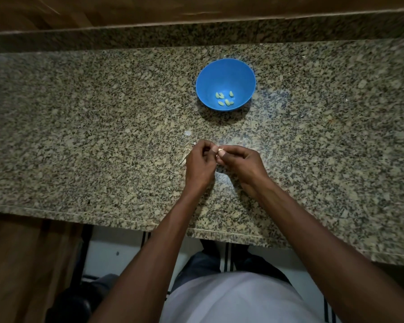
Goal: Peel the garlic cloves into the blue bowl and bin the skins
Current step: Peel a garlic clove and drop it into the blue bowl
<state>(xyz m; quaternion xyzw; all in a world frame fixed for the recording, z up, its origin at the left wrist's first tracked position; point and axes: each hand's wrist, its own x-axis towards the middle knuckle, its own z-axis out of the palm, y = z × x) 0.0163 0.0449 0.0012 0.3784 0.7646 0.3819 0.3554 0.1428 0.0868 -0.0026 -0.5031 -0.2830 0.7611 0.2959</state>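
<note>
A white shirt point(233, 299) fills the near edge, both forearms reaching out over the granite table point(79, 136); the left hand point(200, 160) and right hand point(239, 160) meet fingertip to fingertip, fingers curled, pinching one small garlic clove point(220, 150) between them above the table; skins point(184, 158) lie just left of the left hand; beyond, well apart, the blue bowl point(225, 68) holds six peeled cloves point(224, 99).
</note>
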